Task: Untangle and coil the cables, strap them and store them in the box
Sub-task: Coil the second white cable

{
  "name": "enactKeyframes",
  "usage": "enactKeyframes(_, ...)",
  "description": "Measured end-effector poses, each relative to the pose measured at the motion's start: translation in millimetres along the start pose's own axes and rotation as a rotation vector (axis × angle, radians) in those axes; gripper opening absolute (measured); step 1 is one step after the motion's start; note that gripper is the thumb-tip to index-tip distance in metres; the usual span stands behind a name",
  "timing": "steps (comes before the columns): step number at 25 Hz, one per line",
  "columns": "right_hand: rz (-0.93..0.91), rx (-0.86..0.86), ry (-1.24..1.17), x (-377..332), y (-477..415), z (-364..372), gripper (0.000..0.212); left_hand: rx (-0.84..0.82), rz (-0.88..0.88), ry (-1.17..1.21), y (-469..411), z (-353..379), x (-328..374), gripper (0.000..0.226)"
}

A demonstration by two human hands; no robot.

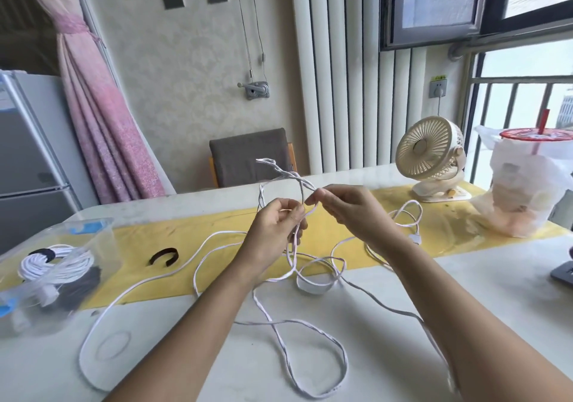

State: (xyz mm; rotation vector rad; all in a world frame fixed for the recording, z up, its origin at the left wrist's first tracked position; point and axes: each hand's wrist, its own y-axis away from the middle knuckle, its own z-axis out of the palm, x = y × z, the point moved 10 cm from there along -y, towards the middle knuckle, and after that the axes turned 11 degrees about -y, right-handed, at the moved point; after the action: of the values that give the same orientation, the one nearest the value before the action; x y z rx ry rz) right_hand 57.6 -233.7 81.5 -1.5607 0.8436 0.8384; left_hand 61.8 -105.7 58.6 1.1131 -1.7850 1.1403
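- Your left hand (273, 225) is curling its fingers round a few strands of the white cable (283, 173), holding them just above the table (480, 293).
- Your right hand (350, 212) is pinching the same cable at the foot of a twisted part, which is standing up between and behind both hands.
- The rest of the cable is lying in loose crossed loops on the table and on the yellow runner (449, 225). One big loop is reaching near the front edge.
- If you are pulling the two hands apart quickly, I think the twist may close into a tight knot. It seems better to feed the free end back through.
- The front loop may slide off the edge, and its weight would be dragging the other loops together.
- One loop and the connector (415, 239) are lying near the desk fan (431, 153). A hard pull may catch its base or reach the bagged drink cup (524, 190).
- The clear plastic box (99, 246) at your left is holding a coiled white cable (59, 262) with a black strap round it and a dark coil (85, 280) beside it.
- One loose black strap (164, 256) is waiting on the runner, between the box and your left hand.
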Motion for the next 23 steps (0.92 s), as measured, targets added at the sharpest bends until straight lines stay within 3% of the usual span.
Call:
enactKeyframes(2, -0.024, 0.043, 0.234, -3, 0, -10, 0.026, -0.032, 0.002, -0.092, -1, -8, -14, 0.011)
enactKeyframes(4, -0.017, 0.076, 0.306, -7, 2, -19, 0.030, 0.028, 0.015, -0.213, -2, -25, -27, 0.020)
enactKeyframes(7, -0.032, 0.292, 0.333, -19, 5, -51, 0.037, 0.399, -0.044, -0.351, -9, -98, -47, 0.029)
enactKeyframes(11, -0.163, 0.628, 0.208, -36, 20, -99, 0.036, 0.796, -0.192, -0.183, 1, -195, -91, 0.030)
enactKeyframes(15, -0.130, 0.960, -0.143, -4, 36, -160, 0.040, 0.950, -0.322, 0.130, 17, -234, -127, 0.033)
enactKeyframes(20, -0.145, 1.056, -0.299, 16, 42, -171, 0.039, 0.991, -0.414, -0.388, 44, -262, -113, 0.028)
enactKeyframes(23, -0.147, 0.859, -0.286, 0, 29, -157, 0.038, 0.878, -0.232, -0.678, 39, -237, -57, 0.044)
